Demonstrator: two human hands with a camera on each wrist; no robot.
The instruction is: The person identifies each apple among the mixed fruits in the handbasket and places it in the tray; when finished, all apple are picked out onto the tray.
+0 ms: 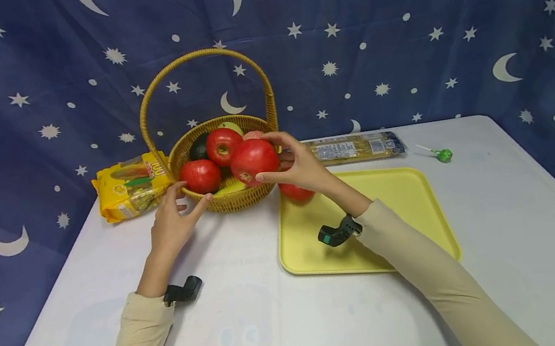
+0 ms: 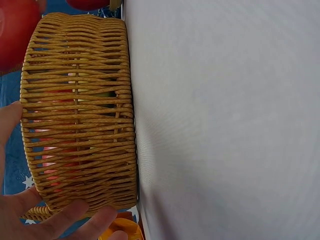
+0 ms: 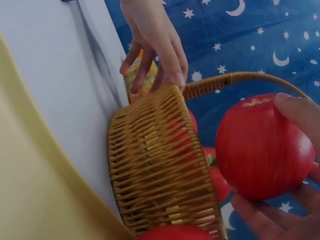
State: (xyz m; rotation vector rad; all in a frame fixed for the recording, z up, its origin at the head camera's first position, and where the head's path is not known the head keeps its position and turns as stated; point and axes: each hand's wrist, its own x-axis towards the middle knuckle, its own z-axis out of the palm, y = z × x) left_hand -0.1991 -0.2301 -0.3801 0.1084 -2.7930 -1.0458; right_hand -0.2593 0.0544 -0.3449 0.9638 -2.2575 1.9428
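Observation:
A red apple (image 1: 254, 161) is held in my right hand (image 1: 303, 166) above the right side of the wicker basket (image 1: 239, 201). Thumb and fingers grip the apple from opposite sides, as the right wrist view shows. My left hand (image 1: 169, 222) touches the basket's front left rim with its fingers spread and fairly straight. Inside the basket lie a red apple (image 1: 200, 177) at the left, another red apple (image 1: 224, 146) higher up, a dark green fruit (image 1: 198, 147) and something yellow (image 1: 231, 187). Other fruit there is partly hidden.
Right of the basket is a yellow tray (image 1: 376, 254) with a red fruit (image 1: 295, 192) at its back left corner. A yellow food package (image 1: 124, 190) lies left of the basket. Behind the tray is a long clear packet (image 1: 344, 149); a green lollipop (image 1: 443, 155) lies farther right.

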